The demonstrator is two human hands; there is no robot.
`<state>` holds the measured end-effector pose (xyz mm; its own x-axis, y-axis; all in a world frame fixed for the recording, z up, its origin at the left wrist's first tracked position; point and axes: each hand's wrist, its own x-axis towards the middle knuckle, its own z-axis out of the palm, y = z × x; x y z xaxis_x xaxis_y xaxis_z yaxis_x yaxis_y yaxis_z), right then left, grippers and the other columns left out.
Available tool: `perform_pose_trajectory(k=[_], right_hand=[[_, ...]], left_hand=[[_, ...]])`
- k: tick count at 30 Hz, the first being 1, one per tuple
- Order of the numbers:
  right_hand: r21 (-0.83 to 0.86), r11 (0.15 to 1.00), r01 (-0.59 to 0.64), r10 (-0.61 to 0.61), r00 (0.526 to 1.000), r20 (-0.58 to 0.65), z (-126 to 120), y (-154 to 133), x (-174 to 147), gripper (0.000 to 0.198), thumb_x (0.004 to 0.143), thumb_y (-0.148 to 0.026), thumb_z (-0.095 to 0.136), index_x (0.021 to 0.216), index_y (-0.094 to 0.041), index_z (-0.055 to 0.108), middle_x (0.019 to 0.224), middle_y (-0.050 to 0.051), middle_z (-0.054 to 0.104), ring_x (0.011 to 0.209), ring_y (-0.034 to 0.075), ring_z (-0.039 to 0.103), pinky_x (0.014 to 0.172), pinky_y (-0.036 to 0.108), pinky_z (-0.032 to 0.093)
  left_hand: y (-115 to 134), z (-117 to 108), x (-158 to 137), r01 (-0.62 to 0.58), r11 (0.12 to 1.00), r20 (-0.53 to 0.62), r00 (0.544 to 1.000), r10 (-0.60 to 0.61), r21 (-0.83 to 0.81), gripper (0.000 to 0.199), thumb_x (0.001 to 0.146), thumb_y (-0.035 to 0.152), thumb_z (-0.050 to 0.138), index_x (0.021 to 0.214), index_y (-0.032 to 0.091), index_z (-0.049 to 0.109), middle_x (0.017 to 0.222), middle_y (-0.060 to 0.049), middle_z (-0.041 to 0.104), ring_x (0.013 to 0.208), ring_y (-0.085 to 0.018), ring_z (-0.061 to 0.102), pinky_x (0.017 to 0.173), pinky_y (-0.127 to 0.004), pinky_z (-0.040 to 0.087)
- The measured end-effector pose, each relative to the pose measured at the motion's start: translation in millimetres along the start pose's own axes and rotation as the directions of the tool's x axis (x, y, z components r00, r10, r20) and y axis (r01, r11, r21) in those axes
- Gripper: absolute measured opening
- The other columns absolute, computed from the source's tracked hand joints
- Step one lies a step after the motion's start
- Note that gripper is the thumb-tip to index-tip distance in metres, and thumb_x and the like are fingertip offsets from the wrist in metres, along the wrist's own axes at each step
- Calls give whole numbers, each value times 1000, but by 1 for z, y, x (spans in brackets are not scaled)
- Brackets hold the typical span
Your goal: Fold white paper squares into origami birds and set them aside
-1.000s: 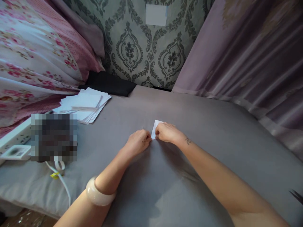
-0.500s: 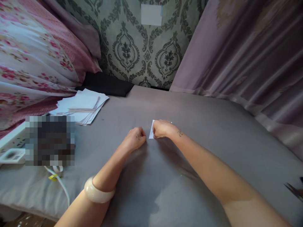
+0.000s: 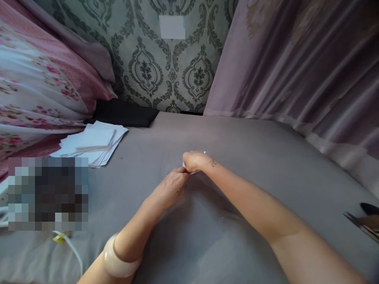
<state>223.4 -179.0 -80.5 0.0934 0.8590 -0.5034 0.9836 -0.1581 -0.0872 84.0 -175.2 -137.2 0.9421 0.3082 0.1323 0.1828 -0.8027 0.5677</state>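
Note:
A small piece of white paper (image 3: pixel 194 172) lies low over the grey bed sheet (image 3: pixel 237 150), mostly hidden beneath my right hand. Only slivers of its edge show around the fingers. My right hand (image 3: pixel 195 161) is closed on it, palm down. From the near left, my left hand (image 3: pixel 174 182) meets the right one, its thumb and fingertips pinched at the paper's near left corner. A cream bangle (image 3: pixel 120 260) circles my left forearm. Exactly how the fingertips grip is hidden.
Loose white sheets (image 3: pixel 96 142) lie in a stack at left, before a folded black cloth (image 3: pixel 124 113). A blurred-out item (image 3: pixel 50 193) and a white cable (image 3: pixel 72 246) are nearer. Scissor-like dark blades (image 3: pixel 359 225) lie at right. Curtains (image 3: pixel 266 71) hang beside the patterned wall.
My left hand has come over to the right and now meets the paper and my right hand. Less of the paper shows. The whole view has shifted, bringing more of the dark blades in.

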Motion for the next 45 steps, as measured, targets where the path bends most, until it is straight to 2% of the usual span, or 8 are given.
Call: perform_pose_trajectory(k=[5, 8, 10, 16, 22, 32, 38, 45], right_hand=[[139, 977, 162, -133, 972, -196, 5, 24, -38, 24, 84, -23, 52, 97, -24, 71, 95, 3, 73, 86, 16, 66, 71, 25, 45], [377, 859, 346, -7, 745, -667, 28, 40, -57, 22, 86, -24, 48, 90, -23, 70, 91, 0, 72, 81, 14, 64, 74, 24, 44], [507, 773, 380, 140, 678, -722, 51, 46, -62, 19, 85, -27, 50, 84, -20, 68, 81, 1, 71, 72, 13, 63, 68, 23, 45], [695, 692, 193, 406, 692, -597, 114, 46, -47, 13, 81, -24, 51, 75, -19, 61, 65, 1, 65, 62, 16, 60, 63, 26, 44], [605, 772, 193, 344, 673, -655, 125, 40, -44, 18, 83, -17, 46, 91, -20, 63, 87, 4, 67, 77, 17, 62, 73, 29, 45], [473, 848, 239, 195, 689, -698, 128, 35, -46, 33, 86, -12, 44, 108, -21, 66, 97, 5, 64, 90, 16, 60, 84, 28, 46], [372, 892, 257, 90, 705, -703, 126, 33, -52, 36, 86, -9, 43, 113, -21, 65, 98, 6, 60, 94, 17, 57, 86, 28, 46], [234, 947, 219, 15, 700, -714, 124, 26, -59, 36, 89, -11, 41, 118, -19, 62, 100, 8, 58, 94, 20, 54, 83, 33, 47]], left_hand=[[8, -5, 0, 65, 992, 104, 992, -76, 107, 29, 78, 0, 38, 81, 14, 63, 96, -9, 59, 88, -20, 57, 78, -31, 48], [9, -2, 1, 64, 978, 113, 990, -88, 200, 25, 79, 1, 38, 76, 14, 60, 91, -9, 57, 86, -20, 54, 75, -31, 47], [7, 2, 1, 43, 966, 96, 993, -70, 253, 25, 82, 3, 37, 77, 15, 58, 91, -9, 57, 87, -21, 52, 75, -31, 46], [3, 9, 1, 21, 960, 81, 996, -46, 278, 25, 91, 11, 33, 82, 16, 56, 92, -9, 55, 87, -20, 52, 81, -32, 46], [-5, 18, 0, 26, 955, 65, 997, -48, 295, 28, 89, 9, 35, 110, 16, 53, 102, -9, 53, 92, -22, 50, 85, -35, 47], [-10, 29, -2, 41, 927, 45, 997, -62, 372, 46, 78, 0, 37, 118, 16, 51, 113, -11, 48, 96, -22, 45, 90, -37, 44], [-6, 11, -6, 55, 969, 100, 992, -82, 242, 45, 86, 7, 34, 126, 18, 50, 114, -12, 49, 97, -21, 48, 89, -37, 45], [-12, -18, -2, 244, 963, 125, 965, -229, -116, 18, 85, 24, 49, 89, 18, 65, 98, -5, 65, 84, -17, 60, 78, -27, 46]])
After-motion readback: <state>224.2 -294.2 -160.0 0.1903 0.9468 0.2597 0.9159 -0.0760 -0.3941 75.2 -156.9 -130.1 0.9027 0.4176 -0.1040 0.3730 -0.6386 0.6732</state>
